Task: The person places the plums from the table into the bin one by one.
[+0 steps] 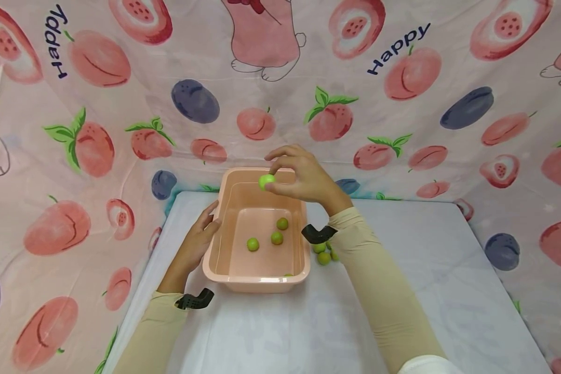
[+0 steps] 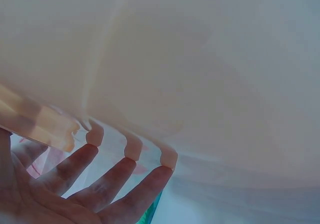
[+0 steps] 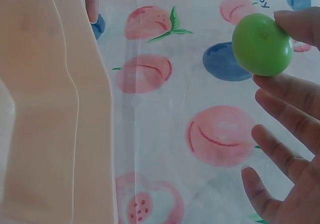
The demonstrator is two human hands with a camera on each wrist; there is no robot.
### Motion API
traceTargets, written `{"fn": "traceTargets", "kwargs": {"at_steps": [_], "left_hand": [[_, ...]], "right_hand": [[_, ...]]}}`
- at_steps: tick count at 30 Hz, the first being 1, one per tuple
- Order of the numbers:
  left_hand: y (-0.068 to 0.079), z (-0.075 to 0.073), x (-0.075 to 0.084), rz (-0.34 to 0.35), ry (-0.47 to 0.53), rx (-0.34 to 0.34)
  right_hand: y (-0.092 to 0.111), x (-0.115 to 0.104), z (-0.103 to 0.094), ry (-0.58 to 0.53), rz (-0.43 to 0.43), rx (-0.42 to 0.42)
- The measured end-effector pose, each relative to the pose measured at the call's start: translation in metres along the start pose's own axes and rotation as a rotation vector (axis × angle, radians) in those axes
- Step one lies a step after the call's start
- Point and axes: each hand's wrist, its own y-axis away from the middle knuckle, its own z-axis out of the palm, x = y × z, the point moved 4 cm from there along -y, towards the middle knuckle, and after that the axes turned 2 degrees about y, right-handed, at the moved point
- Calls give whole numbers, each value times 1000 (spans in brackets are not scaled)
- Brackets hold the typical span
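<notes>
My right hand [image 1: 299, 174] is raised over the far part of a peach-coloured plastic tub [image 1: 256, 280]. Its thumb and index finger pinch a small, round green fruit [image 3: 262, 44], glossy, with a small spot on its skin; the other fingers are spread apart. My left hand [image 1: 198, 240] lies against the tub's left side, thumb at the rim. In the left wrist view, straight fingers [image 2: 136, 190] touch the tub's outer wall with their tips. Several similar green fruits [image 1: 253, 244] are on the tub's floor, one of them mostly hidden by the near rim.
More green fruits [image 1: 324, 258] sit in a group just right of the tub, partly hidden by the right wrist. A white cloth covers the table [image 1: 430, 270]. Behind and at both sides hangs a pink curtain [image 1: 290, 93] printed with fruit. Black wrist mounts [image 1: 195, 299] are on both forearms.
</notes>
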Motion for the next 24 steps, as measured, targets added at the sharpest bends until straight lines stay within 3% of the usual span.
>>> {"fn": "traceTargets", "kwargs": {"at_steps": [9, 24], "left_hand": [[0, -2, -1, -4, -11, 10], [1, -1, 0, -18, -21, 5]], "right_hand": [[-6, -4, 6, 7, -21, -5], [-7, -8, 11, 25, 15, -45]]}}
